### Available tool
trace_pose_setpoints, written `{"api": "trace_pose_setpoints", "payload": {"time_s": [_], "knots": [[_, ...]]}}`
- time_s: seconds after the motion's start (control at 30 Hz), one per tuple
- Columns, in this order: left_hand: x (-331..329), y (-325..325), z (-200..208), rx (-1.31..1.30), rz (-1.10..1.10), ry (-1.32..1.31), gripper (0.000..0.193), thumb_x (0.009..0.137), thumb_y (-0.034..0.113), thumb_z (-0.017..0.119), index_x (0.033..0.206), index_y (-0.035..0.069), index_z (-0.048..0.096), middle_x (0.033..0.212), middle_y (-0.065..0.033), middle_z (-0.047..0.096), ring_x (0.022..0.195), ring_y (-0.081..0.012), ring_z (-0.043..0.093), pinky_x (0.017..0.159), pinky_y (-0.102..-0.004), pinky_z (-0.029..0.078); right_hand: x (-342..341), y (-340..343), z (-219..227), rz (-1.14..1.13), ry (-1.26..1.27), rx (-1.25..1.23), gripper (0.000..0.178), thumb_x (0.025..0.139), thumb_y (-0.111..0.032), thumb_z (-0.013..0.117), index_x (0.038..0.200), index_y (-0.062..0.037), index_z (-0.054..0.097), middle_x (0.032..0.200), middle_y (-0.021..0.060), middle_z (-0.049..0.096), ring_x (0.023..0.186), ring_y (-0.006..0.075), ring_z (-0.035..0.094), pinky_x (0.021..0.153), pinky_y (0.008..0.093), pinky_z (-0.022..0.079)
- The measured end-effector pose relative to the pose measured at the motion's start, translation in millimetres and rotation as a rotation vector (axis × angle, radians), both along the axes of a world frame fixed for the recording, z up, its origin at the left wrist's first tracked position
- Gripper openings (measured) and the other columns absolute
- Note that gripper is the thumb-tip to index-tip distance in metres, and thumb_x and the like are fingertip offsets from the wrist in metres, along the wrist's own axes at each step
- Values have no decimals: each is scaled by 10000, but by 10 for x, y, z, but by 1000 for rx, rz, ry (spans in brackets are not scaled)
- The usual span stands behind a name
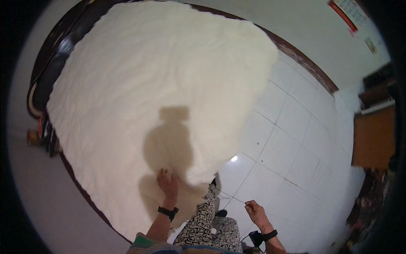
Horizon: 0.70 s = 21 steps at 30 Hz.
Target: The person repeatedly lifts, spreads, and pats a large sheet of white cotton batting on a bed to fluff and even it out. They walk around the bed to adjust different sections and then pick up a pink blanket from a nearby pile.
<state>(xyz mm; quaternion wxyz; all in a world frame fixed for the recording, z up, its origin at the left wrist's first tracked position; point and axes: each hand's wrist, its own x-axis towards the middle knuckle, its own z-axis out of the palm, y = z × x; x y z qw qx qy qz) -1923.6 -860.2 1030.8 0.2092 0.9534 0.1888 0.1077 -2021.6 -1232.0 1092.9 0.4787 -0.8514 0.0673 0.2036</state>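
Observation:
A large cream-white sheet of fluffy wadding (165, 72) spreads over most of the left and middle of the view, with an uneven, soft edge. My left hand (168, 185) rests on its near part, fingers slightly apart and pointing away from me, gripping nothing that I can see. Off to the right, my right hand (256, 212) is held above the tiled floor, apart from the wadding. Its fingers are pinched together; whatever they hold, if anything, is too thin or small to make out. Both wrists wear black bands.
White floor tiles (292, 139) lie to the right. Dark seating (53, 76) shows beyond the wadding's left edge. At the far right stands a brown wooden cabinet (372, 142), with clutter (368, 207) nearer. My patterned trouser legs (201, 220) are by the wadding's near edge.

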Motion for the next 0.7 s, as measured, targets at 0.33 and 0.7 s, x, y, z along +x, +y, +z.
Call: {"api": "trace_pose_setpoints", "payload": {"time_s": [0.33,0.7], "knots": [[1618,-630,-976,641,-216,138,550,857,269,477,1312,-18,366,1368,-191,350,1271,-336,298,1001,-504,286,-279,-378,-677,-59,89,21,218,876,-176,544,1041,-33,553,956,172,632,882,320,615,760,362,492],[1414,-1235,92,-175,-652,123,450,904,249,520,1275,6,442,1157,-197,505,1108,-274,482,911,-384,433,212,-2367,-599,-57,-228,91,179,865,-178,493,974,-37,498,864,179,588,817,358,572,699,432,447]]}}
